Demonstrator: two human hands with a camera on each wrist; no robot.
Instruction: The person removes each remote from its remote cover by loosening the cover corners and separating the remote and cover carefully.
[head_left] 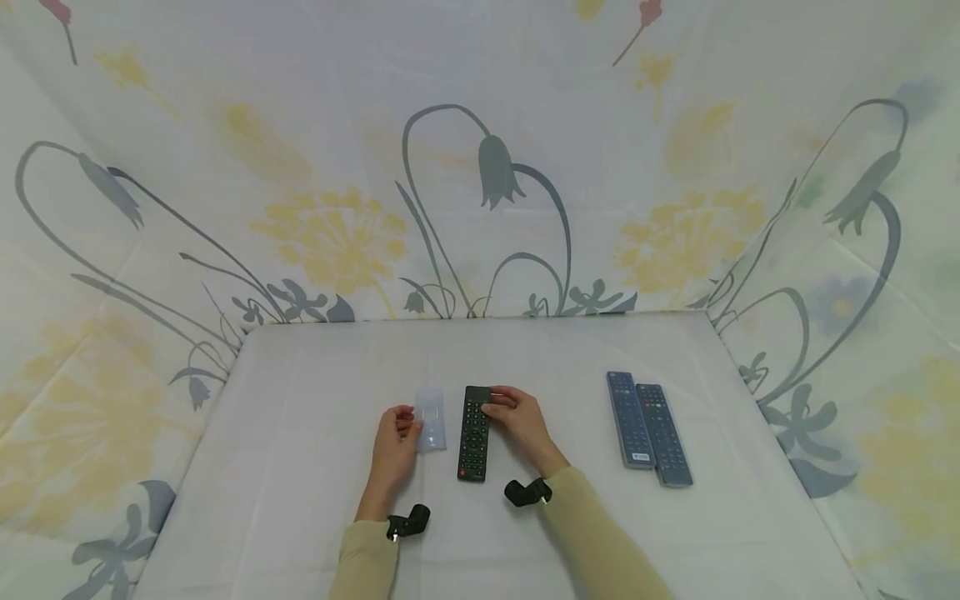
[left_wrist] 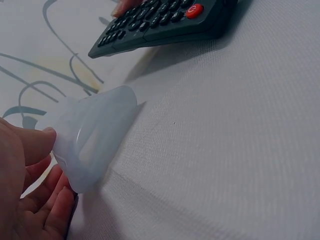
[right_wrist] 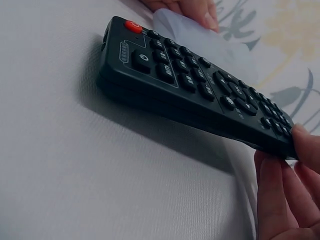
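Note:
My right hand (head_left: 522,423) pinches a black remote control (head_left: 473,433) by its far end, thumb on top and fingers beneath. In the right wrist view the remote (right_wrist: 175,80) is tilted, with a shadow under it on the cloth and its red button at the near end. My left hand (head_left: 395,442) holds a clear, limp plastic sleeve (head_left: 431,421) by its left edge between thumb and fingers. In the left wrist view the sleeve (left_wrist: 97,135) bulges slightly, its lower edge close to the cloth. Remote and sleeve are side by side, apart.
Two more remotes, a left one (head_left: 630,421) with a white label and a right one (head_left: 664,435), lie side by side to the right, both bluish. A white cloth (head_left: 300,500) covers the table. Flower-patterned fabric (head_left: 480,167) rises behind and at both sides.

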